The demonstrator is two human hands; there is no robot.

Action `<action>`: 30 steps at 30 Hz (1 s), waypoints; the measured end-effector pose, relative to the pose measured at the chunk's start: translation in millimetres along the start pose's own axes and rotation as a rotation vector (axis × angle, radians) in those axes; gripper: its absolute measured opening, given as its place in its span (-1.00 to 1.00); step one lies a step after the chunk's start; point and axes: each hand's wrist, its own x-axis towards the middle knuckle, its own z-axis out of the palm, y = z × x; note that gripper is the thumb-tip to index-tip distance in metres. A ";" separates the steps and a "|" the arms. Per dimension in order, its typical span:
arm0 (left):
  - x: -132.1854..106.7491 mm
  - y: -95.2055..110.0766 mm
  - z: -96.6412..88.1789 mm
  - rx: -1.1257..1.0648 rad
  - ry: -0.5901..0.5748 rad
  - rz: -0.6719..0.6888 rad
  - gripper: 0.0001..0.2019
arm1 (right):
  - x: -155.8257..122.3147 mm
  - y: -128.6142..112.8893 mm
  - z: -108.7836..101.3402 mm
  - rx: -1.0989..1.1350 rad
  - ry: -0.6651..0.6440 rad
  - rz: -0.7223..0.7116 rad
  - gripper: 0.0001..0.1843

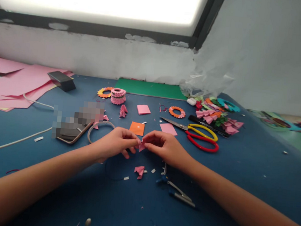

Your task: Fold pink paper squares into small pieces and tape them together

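scissors [202,136] lying right of centre | orange square [137,128] sitting mid-frame | pink sheets [13,83] spreading upper left | green sheet [149,88] lying top centre

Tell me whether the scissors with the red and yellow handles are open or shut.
Shut. The scissors lie flat on the blue table, their blades together in one narrow point and the two handle loops side by side, right of both hands.
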 end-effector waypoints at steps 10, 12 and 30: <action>-2.0 -8.3 1.4 0.573 0.180 0.287 -0.91 | -1.9 1.2 8.8 -0.316 0.083 -0.139 -0.78; -0.4 -9.9 0.9 0.623 0.168 0.332 -0.90 | -2.4 -0.8 9.3 -0.381 0.082 -0.177 -0.80; 6.3 -26.5 -19.8 0.882 -0.055 0.755 -0.77 | 4.3 15.7 -21.2 -0.805 -0.218 -0.735 -0.76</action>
